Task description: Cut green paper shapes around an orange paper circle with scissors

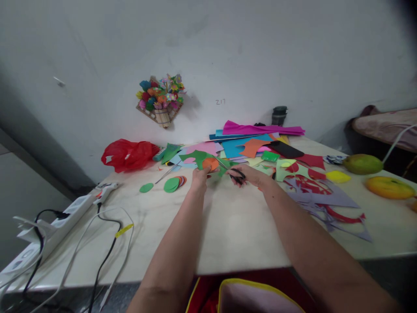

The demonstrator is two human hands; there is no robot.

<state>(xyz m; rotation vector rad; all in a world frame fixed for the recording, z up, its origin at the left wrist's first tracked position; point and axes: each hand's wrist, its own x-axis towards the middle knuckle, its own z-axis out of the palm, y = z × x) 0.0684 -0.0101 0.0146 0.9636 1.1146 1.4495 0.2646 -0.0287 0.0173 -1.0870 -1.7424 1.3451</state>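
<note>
Left hand [201,174] pinches orange disc [211,163]; right hand [249,174] grips scissors [240,175]. We judge stacked discs [171,185], left, done; far sheets [236,148] remain; orange disc's completion unclear.

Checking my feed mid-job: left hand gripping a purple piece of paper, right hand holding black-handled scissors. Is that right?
Not quite: the left hand grips an orange piece of paper, not purple, as the head view shows. The right hand does hold black-handled scissors.
</note>
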